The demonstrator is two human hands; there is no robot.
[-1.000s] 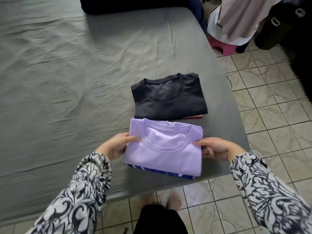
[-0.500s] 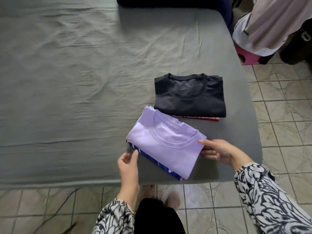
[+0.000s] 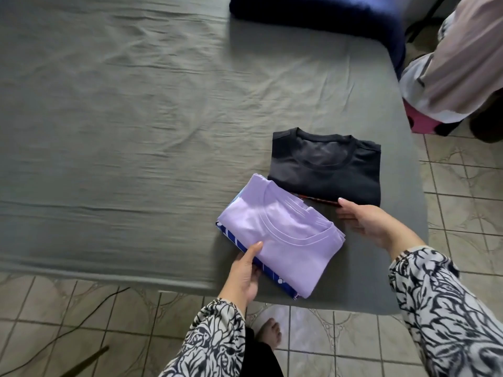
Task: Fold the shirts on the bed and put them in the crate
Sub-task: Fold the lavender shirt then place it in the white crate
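Change since earlier frames: lilac stack is now turned askew toward the bed's near corner; the right hand has left its edge and reached toward the dark stack.
Lilac folded shirt [image 3: 283, 235]: tops a small stack at the near right corner of the bed [image 3: 136, 159], over a blue patterned shirt [image 3: 239, 240] whose edge shows beneath.
Left hand [image 3: 245, 273]: grips the stack's near left edge, thumb on the lilac cloth, fingers tucked under.
Black folded shirt [image 3: 326, 170]: just behind the lilac stack, lying on a red-edged garment [image 3: 321, 201] that barely shows.
Right hand [image 3: 364, 221]: fingers straight and relaxed, holding nothing, tips at the black stack's near edge.
Step (judgement): folding looks done; stacks are being gathered for carrying.
Next move needs: a grip under the black stack, or one stack set on the other, kept level.
Crate: not in view.
Surroundings: navy pillow [image 3: 313, 17] at bed's far end; draped clothes [image 3: 457, 74] over a pink stool [image 3: 419, 123] at right; tiled floor [image 3: 462, 186].
Obstacle: none seen on the bed; soft stacks could slump.
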